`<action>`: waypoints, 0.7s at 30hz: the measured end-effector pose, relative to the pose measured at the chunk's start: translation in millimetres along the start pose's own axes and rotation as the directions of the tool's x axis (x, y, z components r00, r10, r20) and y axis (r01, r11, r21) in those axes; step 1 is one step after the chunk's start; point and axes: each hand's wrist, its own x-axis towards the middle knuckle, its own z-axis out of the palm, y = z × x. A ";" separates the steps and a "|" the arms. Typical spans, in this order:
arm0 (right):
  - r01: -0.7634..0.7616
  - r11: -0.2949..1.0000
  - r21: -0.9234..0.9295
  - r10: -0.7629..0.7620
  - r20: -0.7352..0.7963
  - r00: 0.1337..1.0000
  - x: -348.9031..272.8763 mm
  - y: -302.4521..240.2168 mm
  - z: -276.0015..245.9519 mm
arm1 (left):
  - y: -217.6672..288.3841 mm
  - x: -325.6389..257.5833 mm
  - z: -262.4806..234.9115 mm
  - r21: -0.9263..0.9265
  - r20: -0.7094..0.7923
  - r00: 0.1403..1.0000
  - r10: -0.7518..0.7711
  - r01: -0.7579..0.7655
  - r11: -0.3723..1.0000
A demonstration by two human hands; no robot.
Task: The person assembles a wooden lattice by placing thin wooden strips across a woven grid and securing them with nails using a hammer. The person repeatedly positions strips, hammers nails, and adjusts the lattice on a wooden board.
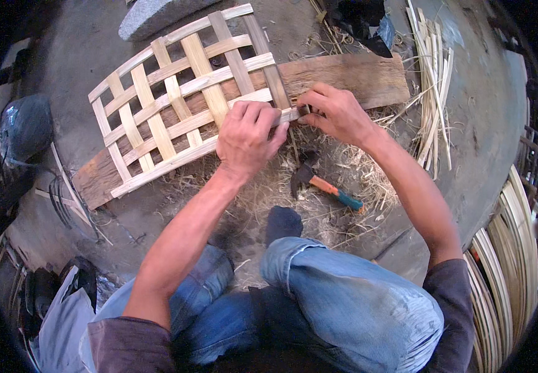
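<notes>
A lattice panel (198, 57) of pale woven wooden or bamboo strips lies slanted over a rough wooden board (343, 78). My left hand (249, 137) is closed on the panel's near edge strip, close to its right corner, thumb toward the strip's end. Just right of that corner, my right hand (338, 112) holds its thumb and fingers pinched together at the strip's end. Whatever sits between those fingertips is too small and hidden to name. On the ground below the hands rests a hammer (325, 184) with an orange and teal handle.
Shavings (374, 180) litter the ground around the hammer. Loose thin strips (433, 93) lie at the right, and bundled long strips (508, 248) curve along the lower right. A grey stone (157, 17) is at the top; a dark plastic-wrapped bundle (26, 127) sits left.
</notes>
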 end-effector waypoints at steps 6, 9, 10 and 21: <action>-0.025 0.996 0.084 0.024 0.013 1.000 1.2 3.9 0.5 | 1.8 -0.9 -1.3 -0.006 0.019 0.999 -0.032 0.032 0.999; -0.014 0.996 0.091 0.017 -0.039 0.999 3.4 2.8 -0.6 | -1.1 2.4 0.0 -0.006 -0.004 1.000 -0.019 0.019 1.000; -0.032 0.994 0.109 0.037 -0.046 0.998 6.1 2.3 -1.2 | -3.0 3.6 0.0 -0.004 -0.016 1.000 -0.011 0.011 1.000; -0.105 0.970 0.220 0.114 -0.029 0.993 16.1 14.4 -2.2 | -0.3 11.3 3.7 0.024 -0.030 0.999 -0.022 0.023 0.999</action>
